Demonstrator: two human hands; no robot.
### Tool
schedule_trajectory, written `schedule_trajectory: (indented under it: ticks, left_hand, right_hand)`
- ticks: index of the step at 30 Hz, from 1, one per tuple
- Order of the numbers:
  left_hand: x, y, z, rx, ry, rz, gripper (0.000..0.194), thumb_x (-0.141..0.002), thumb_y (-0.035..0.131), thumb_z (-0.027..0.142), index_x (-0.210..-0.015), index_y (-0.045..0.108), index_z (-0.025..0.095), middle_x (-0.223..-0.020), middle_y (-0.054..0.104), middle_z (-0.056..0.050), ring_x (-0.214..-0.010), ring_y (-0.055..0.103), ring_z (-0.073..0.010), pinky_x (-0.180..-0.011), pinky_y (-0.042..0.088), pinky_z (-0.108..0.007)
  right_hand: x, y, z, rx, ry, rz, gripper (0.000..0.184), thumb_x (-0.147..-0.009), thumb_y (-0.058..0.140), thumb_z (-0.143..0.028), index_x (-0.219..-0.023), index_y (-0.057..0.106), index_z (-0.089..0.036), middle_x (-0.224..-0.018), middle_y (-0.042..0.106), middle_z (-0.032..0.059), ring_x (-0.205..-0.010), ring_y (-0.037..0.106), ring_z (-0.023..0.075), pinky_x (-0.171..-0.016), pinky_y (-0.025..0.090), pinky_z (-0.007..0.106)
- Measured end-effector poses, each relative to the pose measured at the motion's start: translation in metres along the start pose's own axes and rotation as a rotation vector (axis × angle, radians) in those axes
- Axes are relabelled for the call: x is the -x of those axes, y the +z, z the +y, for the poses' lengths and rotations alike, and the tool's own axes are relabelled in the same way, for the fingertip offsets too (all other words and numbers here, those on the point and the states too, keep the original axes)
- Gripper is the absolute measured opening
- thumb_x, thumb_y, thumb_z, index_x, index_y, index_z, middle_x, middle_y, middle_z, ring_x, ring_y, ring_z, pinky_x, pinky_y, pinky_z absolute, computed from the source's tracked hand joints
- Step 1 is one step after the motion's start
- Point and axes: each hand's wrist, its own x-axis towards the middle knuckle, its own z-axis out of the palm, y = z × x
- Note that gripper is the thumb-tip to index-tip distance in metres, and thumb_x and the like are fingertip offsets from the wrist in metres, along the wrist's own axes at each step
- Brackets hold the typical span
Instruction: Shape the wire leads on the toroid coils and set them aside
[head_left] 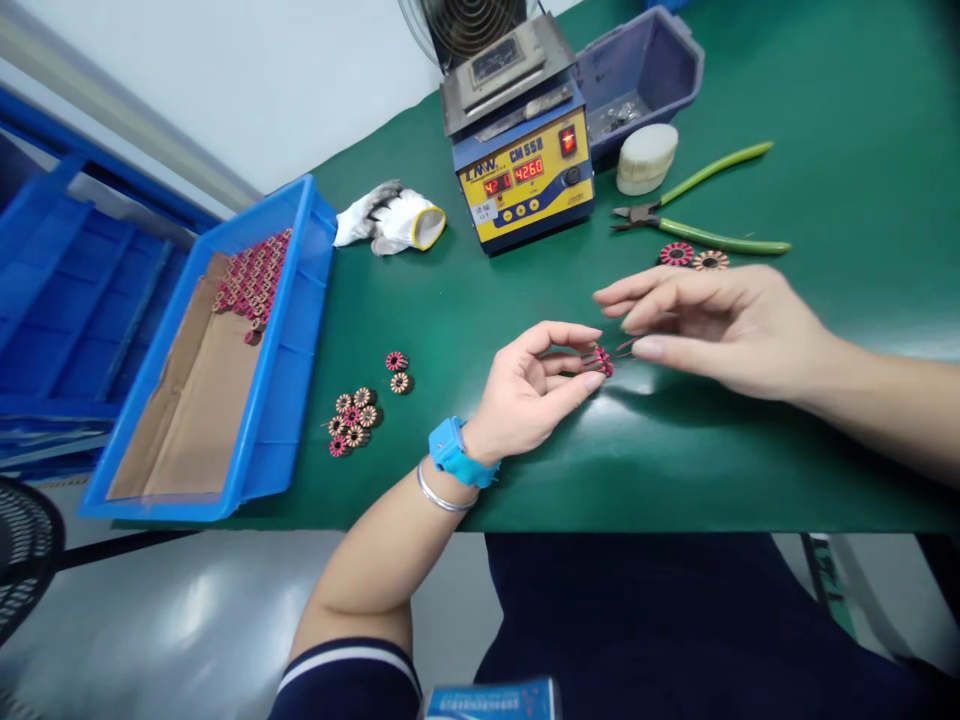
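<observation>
Red-wound, ring-shaped coil (pixel 604 362) with thin reddish wire leads (pixel 625 348) is over the glossy green counter (pixel 675 470), pinched in the grip of the left hand (pixel 525 390), thumb against fingertips. Right hand (pixel 735 325) is at the leads, thumb and fingers slightly parted; cannot tell whether it holds a wire. A hard sideways pull could bend a lead or, the fingertip hold being slight, twist the coil loose.
</observation>
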Motion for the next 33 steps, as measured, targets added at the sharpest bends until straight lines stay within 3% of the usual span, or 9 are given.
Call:
schedule_trajectory:
  ticks: [3, 9, 16, 20, 24, 26, 29, 33]
  left_hand:
    - [0.001, 0.002, -0.001, 0.012, -0.021, -0.004, 0.034, -0.081, 0.085, 0.025, -0.11, 0.067, 0.019, -0.107, 0.069, -0.005, -0.095, 0.072, -0.0127, -0.082, 0.062, -0.02]
    - [0.002, 0.004, -0.001, 0.001, -0.041, 0.006, 0.036, -0.08, 0.086, 0.026, -0.11, 0.067, 0.018, -0.108, 0.072, -0.006, -0.097, 0.073, -0.0154, -0.082, 0.063, -0.022]
    - [0.0, 0.001, -0.003, -0.062, 0.078, 0.033, 0.031, -0.081, 0.085, 0.023, -0.109, 0.073, 0.017, -0.112, 0.069, -0.006, -0.101, 0.073, -0.0164, -0.088, 0.063, -0.025]
    - [-0.001, 0.002, -0.007, -0.07, 0.154, 0.068, 0.034, -0.075, 0.089, 0.022, -0.105, 0.072, 0.017, -0.104, 0.07, -0.004, -0.096, 0.072, -0.0129, -0.083, 0.063, -0.02]
    - [-0.001, 0.005, -0.007, -0.062, 0.152, 0.092, 0.036, -0.074, 0.09, 0.022, -0.103, 0.07, 0.016, -0.098, 0.071, -0.003, -0.092, 0.071, -0.0116, -0.078, 0.062, -0.018]
    - [-0.001, 0.005, -0.005, -0.068, 0.135, 0.1, 0.037, -0.072, 0.091, 0.025, -0.101, 0.069, 0.016, -0.095, 0.071, -0.003, -0.09, 0.071, -0.0122, -0.077, 0.063, -0.02]
    - [0.0, 0.006, -0.003, -0.064, 0.071, 0.11, 0.041, -0.071, 0.092, 0.029, -0.101, 0.068, 0.016, -0.095, 0.072, -0.004, -0.091, 0.071, -0.0136, -0.079, 0.063, -0.022]
    - [0.001, 0.008, -0.001, -0.029, 0.017, 0.102, 0.043, -0.069, 0.094, 0.031, -0.1, 0.068, 0.015, -0.094, 0.072, -0.004, -0.089, 0.071, -0.0136, -0.08, 0.064, -0.024]
  right_hand:
    - [0.004, 0.004, 0.002, 0.094, -0.045, -0.073, 0.01, -0.083, 0.082, -0.034, -0.087, 0.079, -0.025, -0.115, 0.075, 0.0054, -0.107, 0.071, 0.0253, -0.092, 0.06, 0.04]
    - [0.006, 0.004, 0.003, 0.126, -0.061, -0.084, 0.01, -0.086, 0.079, -0.037, -0.083, 0.079, -0.027, -0.114, 0.074, 0.0041, -0.104, 0.071, 0.0256, -0.095, 0.058, 0.044]
    - [0.007, 0.004, 0.006, 0.122, -0.103, -0.074, 0.008, -0.086, 0.079, -0.034, -0.083, 0.076, -0.026, -0.117, 0.072, 0.0041, -0.106, 0.07, 0.0248, -0.097, 0.058, 0.043]
    - [0.011, 0.01, 0.0, 0.32, -0.325, -0.037, 0.002, -0.086, 0.074, -0.023, -0.084, 0.074, -0.024, -0.13, 0.066, 0.0069, -0.115, 0.067, 0.0256, -0.1, 0.057, 0.043]
    - [0.014, 0.014, -0.007, 0.431, -0.599, -0.155, 0.013, -0.085, 0.071, -0.015, -0.088, 0.073, -0.028, -0.137, 0.063, 0.0061, -0.121, 0.064, 0.0257, -0.099, 0.058, 0.04]
    - [0.015, 0.013, -0.008, 0.376, -0.55, -0.145, 0.015, -0.084, 0.074, -0.017, -0.093, 0.074, -0.029, -0.14, 0.062, 0.0046, -0.122, 0.063, 0.0258, -0.103, 0.056, 0.041]
    - [0.013, 0.008, -0.003, 0.301, -0.332, -0.023, 0.019, -0.085, 0.078, -0.025, -0.103, 0.074, -0.03, -0.141, 0.061, 0.0045, -0.129, 0.058, 0.0283, -0.114, 0.047, 0.045]
    - [0.008, 0.005, 0.004, 0.267, -0.162, -0.06, 0.007, -0.089, 0.074, -0.034, -0.09, 0.074, -0.027, -0.133, 0.066, 0.0041, -0.125, 0.061, 0.0299, -0.115, 0.044, 0.05]
